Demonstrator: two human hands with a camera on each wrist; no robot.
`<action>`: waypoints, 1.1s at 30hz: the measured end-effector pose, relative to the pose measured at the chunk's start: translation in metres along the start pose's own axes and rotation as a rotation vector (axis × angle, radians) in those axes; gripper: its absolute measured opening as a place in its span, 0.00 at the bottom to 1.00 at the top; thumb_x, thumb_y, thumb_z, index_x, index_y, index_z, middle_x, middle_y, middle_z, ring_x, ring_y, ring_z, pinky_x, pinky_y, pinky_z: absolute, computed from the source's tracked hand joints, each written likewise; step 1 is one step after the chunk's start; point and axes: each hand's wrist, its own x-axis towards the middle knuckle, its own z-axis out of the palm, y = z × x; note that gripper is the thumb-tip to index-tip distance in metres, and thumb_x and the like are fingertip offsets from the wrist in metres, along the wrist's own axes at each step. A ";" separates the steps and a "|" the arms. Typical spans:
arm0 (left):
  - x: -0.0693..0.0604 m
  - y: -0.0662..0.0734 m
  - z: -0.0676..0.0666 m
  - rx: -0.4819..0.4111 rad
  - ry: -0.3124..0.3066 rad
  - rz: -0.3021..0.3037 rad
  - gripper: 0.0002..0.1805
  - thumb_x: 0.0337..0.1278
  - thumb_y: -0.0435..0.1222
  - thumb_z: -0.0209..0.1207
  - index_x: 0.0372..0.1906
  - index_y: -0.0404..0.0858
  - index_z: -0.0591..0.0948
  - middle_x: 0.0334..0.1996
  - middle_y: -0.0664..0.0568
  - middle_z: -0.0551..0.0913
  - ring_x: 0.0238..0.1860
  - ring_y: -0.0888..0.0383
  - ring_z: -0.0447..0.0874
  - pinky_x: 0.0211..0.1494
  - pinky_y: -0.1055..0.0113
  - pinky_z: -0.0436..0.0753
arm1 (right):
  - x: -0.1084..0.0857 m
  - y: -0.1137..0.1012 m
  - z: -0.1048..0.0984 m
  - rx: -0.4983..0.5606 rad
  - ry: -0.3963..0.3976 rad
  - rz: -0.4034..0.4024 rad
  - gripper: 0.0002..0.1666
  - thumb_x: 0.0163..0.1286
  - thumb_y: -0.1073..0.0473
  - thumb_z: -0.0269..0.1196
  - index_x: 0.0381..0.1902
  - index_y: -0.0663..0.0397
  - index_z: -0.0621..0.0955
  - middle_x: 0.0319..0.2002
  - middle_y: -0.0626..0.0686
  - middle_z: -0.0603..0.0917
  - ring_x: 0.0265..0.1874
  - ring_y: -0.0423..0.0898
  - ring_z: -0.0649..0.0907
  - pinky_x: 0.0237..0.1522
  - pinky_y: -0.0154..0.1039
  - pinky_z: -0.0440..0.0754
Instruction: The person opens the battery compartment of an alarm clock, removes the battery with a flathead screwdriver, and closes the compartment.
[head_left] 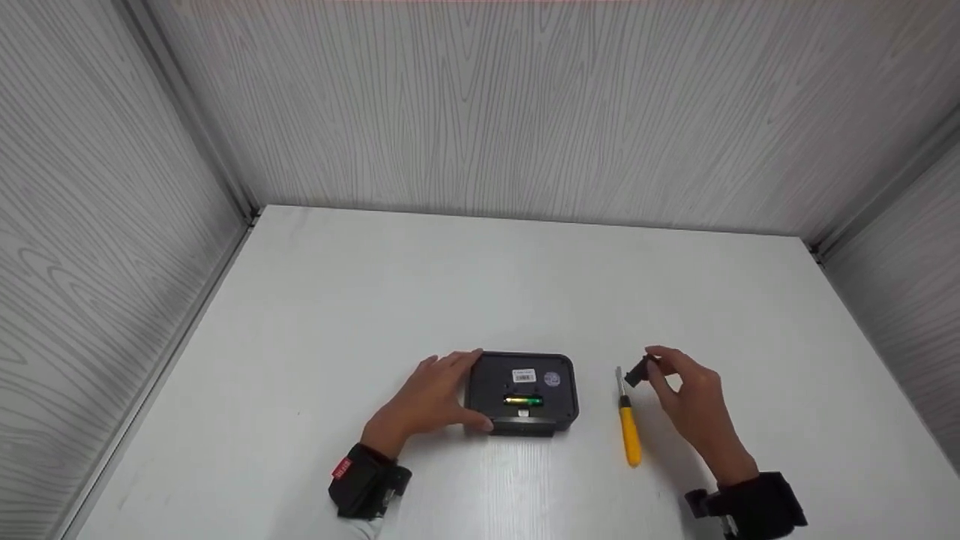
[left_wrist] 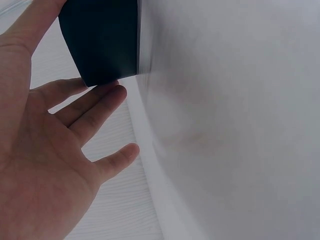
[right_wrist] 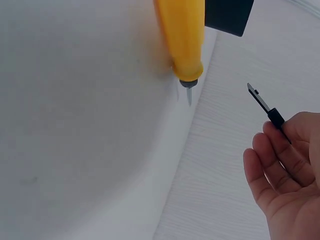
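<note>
On the white tabletop (head_left: pixel 360 300), a flat black plastic case with rounded corners (head_left: pixel 489 384) lies with a green-and-gold cylindrical battery (head_left: pixel 523 400) in its uncovered slot. The left hand (head_left: pixel 427 397) grips the case's left end; the right hand (head_left: pixel 694 401) pinches a small black plastic cover (head_left: pixel 638 372) beside the yellow-handled screwdriver (head_left: pixel 630 435). Covering the slot seems in hand, calling next for lining the cover up.

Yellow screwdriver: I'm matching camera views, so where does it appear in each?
Head: the yellow screwdriver lies lower right of centre, right of the black device.
Left wrist: not in it.
Right wrist: at the top, slightly right of centre.
Shared landmark: the black device, in all three.
</note>
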 end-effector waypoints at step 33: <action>0.000 0.002 0.001 -0.009 0.005 -0.022 0.60 0.33 0.59 0.74 0.74 0.42 0.61 0.70 0.47 0.69 0.73 0.49 0.64 0.78 0.46 0.55 | -0.009 0.033 -0.009 -0.052 -0.222 0.484 0.16 0.69 0.62 0.59 0.53 0.61 0.79 0.32 0.59 0.87 0.24 0.46 0.76 0.23 0.28 0.75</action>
